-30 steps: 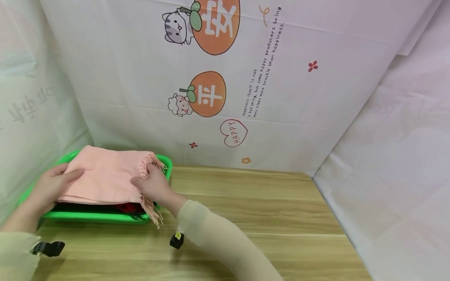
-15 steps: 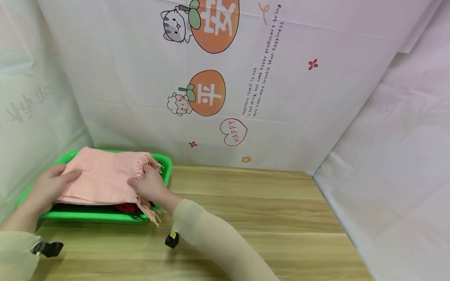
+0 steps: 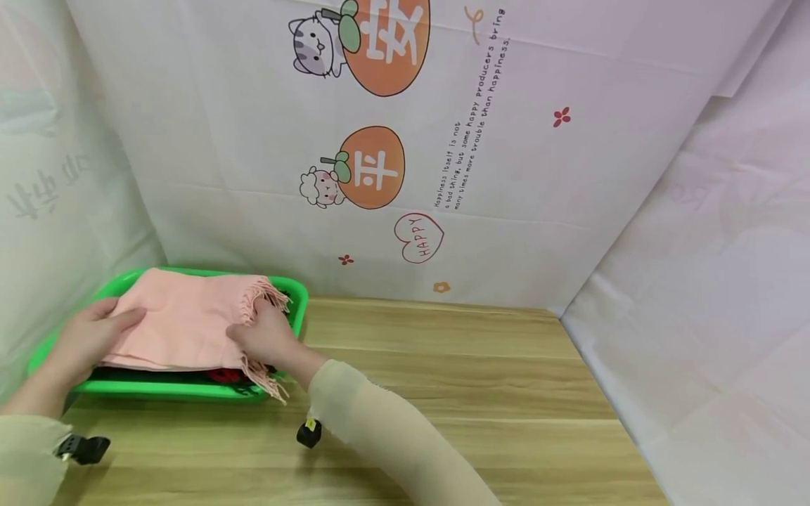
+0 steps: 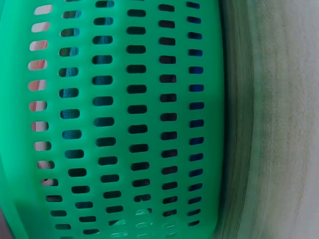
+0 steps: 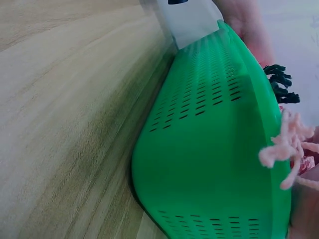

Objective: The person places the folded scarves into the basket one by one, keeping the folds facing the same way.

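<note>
A folded pink scarf with a twisted fringe lies over the top of a green basket in the head view. My left hand grips the scarf's left edge, thumb on top. At the fringed right end my right hand holds it, thumb on top and the other fingers mostly hidden in the fringe. Dark and red fabric shows in the basket below the scarf. The left wrist view is filled by the slotted basket wall. In the right wrist view, pink fringe hangs over the rim.
The basket stands on a wood-grain table, close to the back and left walls. A white printed cloth covers the back wall. Black cameras stick out from both sleeves, the right one over the table in front of the basket.
My right hand and the fringed end have shifted slightly left and settled a little lower. The left hand keeps its hold nearly in place.
</note>
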